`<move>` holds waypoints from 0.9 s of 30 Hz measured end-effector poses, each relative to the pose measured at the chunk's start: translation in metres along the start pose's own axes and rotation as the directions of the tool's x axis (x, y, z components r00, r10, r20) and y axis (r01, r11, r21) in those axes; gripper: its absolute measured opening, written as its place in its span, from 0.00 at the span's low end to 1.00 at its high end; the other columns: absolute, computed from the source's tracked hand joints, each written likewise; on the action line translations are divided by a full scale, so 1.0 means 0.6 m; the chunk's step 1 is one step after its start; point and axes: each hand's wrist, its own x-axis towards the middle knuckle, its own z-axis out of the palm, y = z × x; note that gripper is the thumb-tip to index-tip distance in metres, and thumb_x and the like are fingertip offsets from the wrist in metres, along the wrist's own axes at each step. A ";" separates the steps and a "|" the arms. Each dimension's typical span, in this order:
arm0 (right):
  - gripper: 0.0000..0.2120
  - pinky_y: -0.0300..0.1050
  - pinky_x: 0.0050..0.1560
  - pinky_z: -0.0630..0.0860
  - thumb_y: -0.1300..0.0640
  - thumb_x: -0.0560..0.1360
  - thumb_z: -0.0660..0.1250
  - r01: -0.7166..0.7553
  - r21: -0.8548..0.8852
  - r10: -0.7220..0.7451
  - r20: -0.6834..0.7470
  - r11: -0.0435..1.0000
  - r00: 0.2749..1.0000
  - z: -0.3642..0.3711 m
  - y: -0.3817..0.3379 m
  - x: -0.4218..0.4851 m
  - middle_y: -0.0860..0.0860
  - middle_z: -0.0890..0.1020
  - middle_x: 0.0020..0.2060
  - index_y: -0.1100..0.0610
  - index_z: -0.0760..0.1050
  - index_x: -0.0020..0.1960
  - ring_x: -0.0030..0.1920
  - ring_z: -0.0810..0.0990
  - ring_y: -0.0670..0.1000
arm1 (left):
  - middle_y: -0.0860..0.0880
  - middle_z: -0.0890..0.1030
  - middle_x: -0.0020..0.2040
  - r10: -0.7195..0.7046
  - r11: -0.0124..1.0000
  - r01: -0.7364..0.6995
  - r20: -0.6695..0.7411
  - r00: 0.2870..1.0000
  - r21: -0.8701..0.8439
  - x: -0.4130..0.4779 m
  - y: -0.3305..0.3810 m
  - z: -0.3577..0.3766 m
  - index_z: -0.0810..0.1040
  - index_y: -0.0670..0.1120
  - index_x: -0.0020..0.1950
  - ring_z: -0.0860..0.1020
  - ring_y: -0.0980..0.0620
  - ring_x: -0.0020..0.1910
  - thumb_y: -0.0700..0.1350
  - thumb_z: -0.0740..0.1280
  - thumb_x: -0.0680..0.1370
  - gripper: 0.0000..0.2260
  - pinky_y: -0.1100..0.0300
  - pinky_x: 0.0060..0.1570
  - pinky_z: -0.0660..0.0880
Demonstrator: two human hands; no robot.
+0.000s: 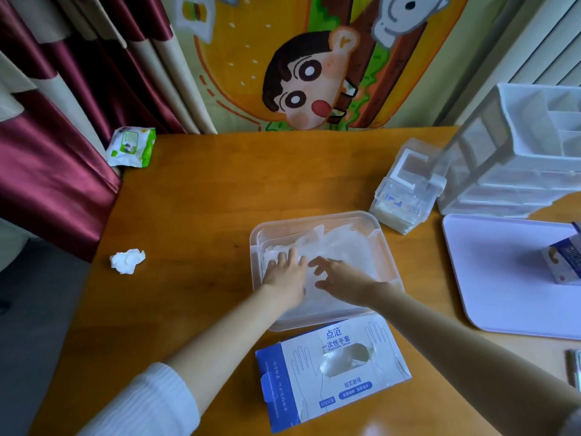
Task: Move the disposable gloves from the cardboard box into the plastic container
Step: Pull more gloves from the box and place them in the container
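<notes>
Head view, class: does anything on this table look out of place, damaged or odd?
Two things. A crumpled tissue lies loose near the left edge of the table, like litter. The cardboard box sits askew, its dispensing hole ragged and its right end apparently torn open.

**Person: white ribbed sleeve, bare forearms**

White ribbed-knit left sleeve (141,404), bunched up the arm, with the forearm uncovered down to the left hand (284,272). Right forearm likewise uncovered from the right hand (338,276) back. A sliver of pale right sleeve cuff (573,421) shows at the bottom-right corner, blurred.
</notes>
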 end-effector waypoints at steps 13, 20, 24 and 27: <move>0.42 0.52 0.67 0.66 0.52 0.73 0.71 0.048 -0.506 -0.022 0.056 0.861 0.998 0.007 0.029 0.027 0.52 0.54 0.75 0.52 0.48 0.77 0.71 0.60 0.56 | 0.38 0.48 0.77 -0.078 0.969 0.033 0.173 0.982 0.246 0.023 -0.001 0.048 0.49 0.45 0.78 0.52 0.34 0.75 0.46 0.67 0.77 0.36 0.44 0.69 0.60; 0.40 0.49 0.69 0.61 0.45 0.74 0.68 -0.014 -0.692 0.092 0.075 0.722 0.993 -0.002 0.054 0.025 0.51 0.51 0.75 0.56 0.49 0.76 0.73 0.55 0.55 | 0.37 0.44 0.77 -0.108 0.955 0.032 0.246 0.963 0.295 0.027 0.008 0.045 0.43 0.46 0.78 0.52 0.32 0.74 0.40 0.65 0.77 0.37 0.44 0.66 0.66; 0.36 0.45 0.69 0.61 0.53 0.76 0.67 0.012 -0.696 0.043 0.061 0.718 0.997 -0.007 0.048 0.026 0.52 0.55 0.75 0.57 0.51 0.76 0.72 0.59 0.53 | 0.38 0.44 0.77 -0.112 0.956 0.032 0.260 0.959 0.292 0.031 0.006 0.050 0.43 0.45 0.78 0.53 0.32 0.73 0.38 0.64 0.77 0.38 0.47 0.64 0.69; 0.37 0.46 0.70 0.59 0.52 0.74 0.69 0.034 -0.681 0.049 0.102 0.732 0.994 -0.013 0.047 0.023 0.53 0.56 0.74 0.58 0.52 0.75 0.72 0.59 0.54 | 0.38 0.45 0.77 -0.103 0.955 0.020 0.268 0.958 0.296 0.034 0.004 0.049 0.44 0.45 0.78 0.54 0.31 0.73 0.38 0.65 0.77 0.37 0.48 0.61 0.72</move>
